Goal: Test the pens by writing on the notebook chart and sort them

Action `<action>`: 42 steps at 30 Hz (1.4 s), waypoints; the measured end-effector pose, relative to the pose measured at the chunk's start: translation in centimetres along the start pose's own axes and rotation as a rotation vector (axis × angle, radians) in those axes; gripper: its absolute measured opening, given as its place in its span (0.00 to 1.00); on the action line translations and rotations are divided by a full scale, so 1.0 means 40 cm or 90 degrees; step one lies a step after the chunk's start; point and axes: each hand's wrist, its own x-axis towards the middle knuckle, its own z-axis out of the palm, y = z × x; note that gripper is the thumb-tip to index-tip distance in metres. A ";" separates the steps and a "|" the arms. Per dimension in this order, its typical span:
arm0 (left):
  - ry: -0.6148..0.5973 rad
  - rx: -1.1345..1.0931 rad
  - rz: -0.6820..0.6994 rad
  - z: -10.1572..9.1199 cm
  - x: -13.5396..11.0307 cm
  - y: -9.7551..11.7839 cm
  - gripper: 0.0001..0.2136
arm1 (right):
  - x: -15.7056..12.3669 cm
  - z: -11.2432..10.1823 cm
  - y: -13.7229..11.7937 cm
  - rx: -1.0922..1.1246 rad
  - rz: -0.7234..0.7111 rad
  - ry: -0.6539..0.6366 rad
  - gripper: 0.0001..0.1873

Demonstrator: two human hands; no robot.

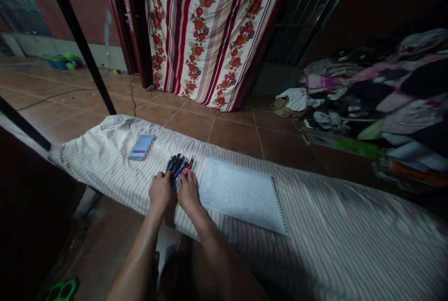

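Several pens (179, 166), dark, purple and red, lie bunched side by side on a striped mattress (315, 226). My left hand (161, 192) rests at the near ends of the pens on their left side, fingers curled down onto them. My right hand (188, 191) sits just to the right, fingers bent and touching the same bunch. Both hands press together around the pens' near ends. An open spiral notebook (241, 193) with written lines lies flat just right of my right hand.
A blue phone-like object (142, 147) lies on the mattress, left of the pens. A floral striped curtain (210, 30) hangs behind. A heap of clothes (385, 91) fills the right side. Black poles (80, 39) cross at left. Green sandals (61, 289) sit on the tiled floor.
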 end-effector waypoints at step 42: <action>0.002 -0.357 -0.196 0.065 0.050 -0.019 0.12 | -0.196 -0.134 0.085 0.235 0.046 0.007 0.15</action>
